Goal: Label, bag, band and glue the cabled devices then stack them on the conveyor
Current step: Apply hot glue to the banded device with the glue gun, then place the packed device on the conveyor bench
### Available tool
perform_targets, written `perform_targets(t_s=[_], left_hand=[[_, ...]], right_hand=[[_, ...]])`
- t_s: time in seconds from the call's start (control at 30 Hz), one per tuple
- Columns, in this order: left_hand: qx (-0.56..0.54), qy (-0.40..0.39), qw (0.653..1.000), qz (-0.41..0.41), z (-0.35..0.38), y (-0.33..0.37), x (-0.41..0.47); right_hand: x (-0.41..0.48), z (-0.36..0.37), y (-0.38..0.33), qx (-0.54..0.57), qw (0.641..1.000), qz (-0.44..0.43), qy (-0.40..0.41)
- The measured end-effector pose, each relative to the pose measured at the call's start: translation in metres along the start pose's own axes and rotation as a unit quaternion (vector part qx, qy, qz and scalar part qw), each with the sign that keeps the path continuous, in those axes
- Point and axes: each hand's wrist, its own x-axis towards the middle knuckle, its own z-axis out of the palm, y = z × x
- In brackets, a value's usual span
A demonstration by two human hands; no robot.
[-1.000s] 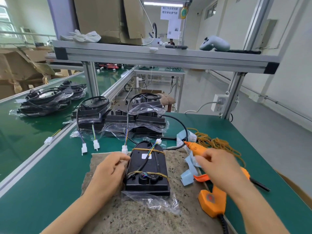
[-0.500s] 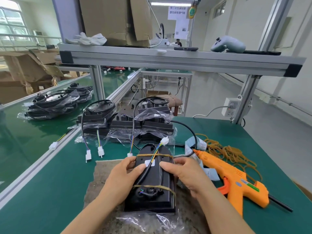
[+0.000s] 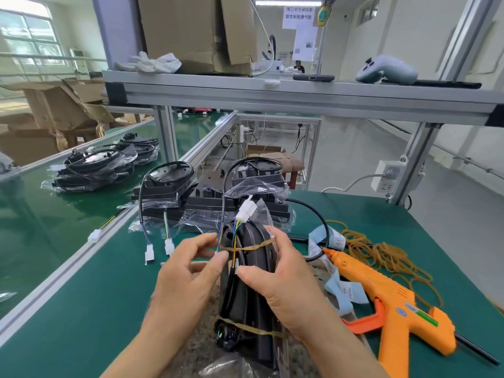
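A black cabled device in a clear bag, bound by two tan rubber bands, is tilted up off the stone slab between my hands. My left hand holds its left edge, fingers pinching by the upper band. My right hand grips its right side, thumb across the front. Its white connector sticks up on coloured wires. The orange glue gun lies on the table to the right, untouched. Bagged devices lie stacked on the green conveyor at the left.
More bagged black devices with dangling white plugs are piled behind the held one. Loose rubber bands and pale blue label strips lie by the glue gun. An aluminium shelf with a cardboard box spans overhead.
My right hand left the glue gun on the table and came to the device. Both hands have since lifted and tilted the device up off the slab.
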Motion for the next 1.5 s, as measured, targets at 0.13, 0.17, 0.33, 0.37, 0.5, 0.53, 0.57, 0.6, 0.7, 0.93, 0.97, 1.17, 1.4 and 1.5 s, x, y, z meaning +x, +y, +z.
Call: perform_targets(t_s=[0.13, 0.17, 0.33, 0.37, 0.5, 0.53, 0.57, 0.6, 0.7, 0.93, 0.97, 1.17, 1.4, 1.5], left_hand=[[-0.003, 0.02, 1.0, -0.002, -0.004, 0.011, -0.005], [-0.008, 0.02, 1.0, -0.006, -0.004, 0.011, -0.008], [-0.062, -0.016, 0.998, -0.002, -0.003, 0.017, -0.025], [-0.075, -0.022, 0.997, -0.002, -0.007, 0.021, -0.026], [-0.181, -0.055, 0.981, -0.038, -0.039, 0.027, -0.017], [-0.196, -0.048, 0.978, -0.05, -0.049, 0.028, -0.015], [-0.211, -0.03, 0.975, -0.062, -0.058, 0.029, -0.012], [-0.23, -0.005, 0.97, -0.076, -0.067, 0.03, -0.01], [-0.335, 0.063, 0.935, -0.092, -0.098, 0.03, -0.004], [-0.308, 0.23, 0.922, -0.042, -0.186, 0.032, -0.001], [-0.296, 0.253, 0.92, -0.036, -0.195, 0.034, -0.001], [-0.282, 0.348, 0.894, -0.004, -0.246, 0.045, -0.011], [-0.158, 0.41, 0.898, -0.012, -0.305, 0.036, -0.053], [0.001, 0.42, 0.907, -0.038, -0.33, 0.031, -0.078]], right_hand=[[0.002, 0.002, -0.006, -0.006, 1.0, -0.013, -0.014], [0.003, 0.003, -0.007, -0.003, 1.0, -0.013, -0.013], [0.021, 0.023, -0.026, -0.042, 0.998, -0.037, 0.003], [0.025, 0.031, -0.034, -0.053, 0.998, -0.044, 0.004], [0.041, 0.071, -0.061, -0.051, 0.995, -0.079, -0.036], [0.045, 0.083, -0.068, -0.029, 0.995, -0.085, -0.053], [0.047, 0.096, -0.076, 0.004, 0.994, -0.082, -0.078], [0.049, 0.11, -0.084, 0.034, 0.991, -0.073, -0.109], [0.056, 0.144, -0.104, 0.061, 0.976, -0.06, -0.2], [0.053, 0.212, -0.124, -0.069, 0.941, -0.172, -0.283], [0.051, 0.224, -0.125, -0.066, 0.934, -0.173, -0.306], [0.056, 0.296, -0.143, -0.012, 0.884, -0.177, -0.433], [0.048, 0.376, -0.144, 0.072, 0.823, -0.152, -0.543], [0.038, 0.406, -0.134, 0.16, 0.802, -0.105, -0.566]])
